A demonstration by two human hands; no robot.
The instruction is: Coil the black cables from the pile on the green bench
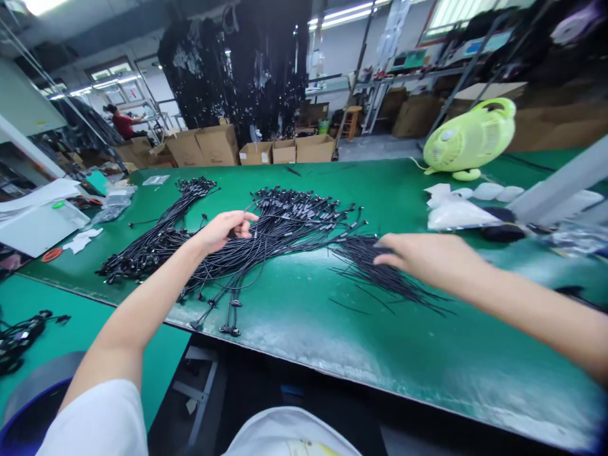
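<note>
My left hand (225, 230) is over the pile of black cables (285, 221), its fingers curled round a black cable and the index finger stretched to the right. Small connectors show at the cables' ends. To the right, my right hand (422, 254) is over a heap of thin black ties (380, 269), with thumb and fingers apart; motion blurs it a little, and I cannot tell whether it touches them. Another bundle of black cables (156, 237) spreads out beyond my left forearm.
A green fan (468, 139) stands at the table's back right, near white bags (458, 212) and a slanted metal post (565, 180). White papers (40, 212) and orange scissors handles (51, 254) lie at left. Cardboard boxes (216, 145) stand behind; a person in red (124, 121) sits far off.
</note>
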